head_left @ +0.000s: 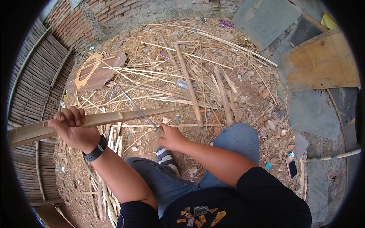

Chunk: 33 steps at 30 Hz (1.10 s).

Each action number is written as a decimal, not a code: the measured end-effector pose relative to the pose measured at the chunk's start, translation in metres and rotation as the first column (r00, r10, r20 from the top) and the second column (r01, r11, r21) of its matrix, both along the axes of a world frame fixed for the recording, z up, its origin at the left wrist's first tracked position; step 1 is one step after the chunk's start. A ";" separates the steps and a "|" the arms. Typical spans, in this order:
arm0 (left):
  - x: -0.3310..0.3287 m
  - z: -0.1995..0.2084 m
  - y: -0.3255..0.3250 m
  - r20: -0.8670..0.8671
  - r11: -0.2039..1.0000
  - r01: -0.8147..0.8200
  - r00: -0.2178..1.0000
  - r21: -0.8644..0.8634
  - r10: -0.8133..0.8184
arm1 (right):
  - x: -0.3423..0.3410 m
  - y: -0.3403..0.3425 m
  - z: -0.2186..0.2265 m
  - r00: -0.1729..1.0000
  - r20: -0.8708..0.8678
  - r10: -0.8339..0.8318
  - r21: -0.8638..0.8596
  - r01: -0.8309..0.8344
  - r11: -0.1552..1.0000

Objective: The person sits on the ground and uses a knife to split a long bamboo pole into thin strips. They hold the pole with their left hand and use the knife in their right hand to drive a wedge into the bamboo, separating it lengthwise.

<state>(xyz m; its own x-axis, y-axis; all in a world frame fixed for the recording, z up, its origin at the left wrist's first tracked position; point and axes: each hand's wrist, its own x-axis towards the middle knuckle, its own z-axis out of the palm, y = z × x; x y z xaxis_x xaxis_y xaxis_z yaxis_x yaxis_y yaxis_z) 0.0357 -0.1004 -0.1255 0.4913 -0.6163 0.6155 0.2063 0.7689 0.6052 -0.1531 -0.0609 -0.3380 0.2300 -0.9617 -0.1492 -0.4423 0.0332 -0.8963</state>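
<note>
My left hand (74,127) is wrapped round a long split bamboo piece (102,118), with a dark watch on the wrist. The bamboo runs from the far left edge to the middle of the view, its right end thinner. In my right hand (173,137) is the handle of a long, narrow-bladed knife (136,105). Its blade points up and to the left and crosses the bamboo between my hands; whether it touches the bamboo I cannot tell. My knees are bent, and a striped sandal (165,156) shows below my right hand.
Bamboo strips (152,72), straw and rubble litter the ground. Rounded poles (189,85) lie ahead, with a brown board (114,65) at far left. A bamboo slat wall (32,95) stands left, brick wall (110,11) behind. Sheets (321,60) and a phone (292,167) lie right.
</note>
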 end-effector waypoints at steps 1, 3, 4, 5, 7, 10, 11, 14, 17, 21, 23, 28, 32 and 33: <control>-0.001 0.000 0.000 -0.007 1.000 -0.010 1.000 0.005 0.010 | -0.001 -0.001 -0.003 1.000 0.001 -0.018 0.010 0.018 1.000; 0.000 0.000 0.001 -0.017 0.999 -0.031 0.999 0.015 0.031 | -0.002 -0.002 -0.003 0.999 0.007 -0.051 0.032 0.050 0.998; 0.002 -0.001 0.001 -0.009 1.000 -0.007 1.000 0.008 0.007 | -0.003 -0.001 -0.001 1.000 0.019 -0.023 0.047 0.023 0.999; 0.005 -0.001 0.001 -0.005 1.000 0.015 1.000 0.002 -0.015 | -0.005 0.001 0.011 1.000 0.028 0.006 0.063 -0.008 0.998; 0.008 -0.002 0.001 0.002 1.000 0.025 1.000 0.000 -0.025 | -0.002 0.002 0.015 0.998 0.046 0.043 0.055 -0.046 0.997; 0.000 0.001 0.001 -0.010 1.000 0.003 1.000 0.006 -0.003 | -0.002 0.001 0.003 0.999 0.034 0.024 0.007 -0.025 1.000; 0.000 0.001 0.001 -0.015 1.000 -0.008 1.000 0.010 0.008 | -0.001 0.000 0.001 1.000 0.016 0.002 0.010 -0.002 1.000; 0.005 -0.001 0.001 -0.010 1.000 -0.017 1.000 0.014 0.017 | 0.000 0.000 0.001 1.000 0.014 0.001 0.026 -0.001 1.000; 0.008 -0.001 0.000 -0.013 1.000 -0.013 1.000 0.013 0.013 | 0.000 0.001 0.005 1.000 0.028 0.011 0.034 -0.012 0.999; 0.005 -0.001 0.000 -0.015 1.000 -0.007 1.000 0.010 0.007 | -0.003 -0.002 -0.003 1.000 -0.017 -0.007 -0.002 0.007 1.000; 0.007 -0.002 -0.001 -0.015 1.000 -0.008 1.000 0.007 0.008 | -0.003 -0.002 0.001 1.000 -0.023 0.007 0.027 -0.006 1.000; 0.006 -0.001 -0.001 -0.012 0.998 -0.060 0.998 0.026 0.061 | 0.000 0.000 -0.004 1.000 -0.010 -0.014 -0.020 0.014 1.000; 0.005 0.000 -0.001 -0.008 0.998 -0.066 0.998 0.017 0.066 | -0.001 -0.001 -0.002 1.000 -0.026 -0.015 -0.003 0.015 1.000; 0.006 -0.001 -0.001 -0.006 0.997 -0.071 0.997 0.016 0.071 | -0.002 -0.001 0.005 1.000 -0.021 0.011 0.042 -0.010 0.999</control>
<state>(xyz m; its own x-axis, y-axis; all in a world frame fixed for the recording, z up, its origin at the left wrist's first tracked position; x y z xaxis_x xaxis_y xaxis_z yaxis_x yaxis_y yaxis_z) 0.0418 -0.1013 -0.1260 0.5380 -0.5893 0.6027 0.1555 0.7721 0.6162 -0.1547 -0.0616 -0.3334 0.2361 -0.9521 -0.1941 -0.4616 0.0659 -0.8847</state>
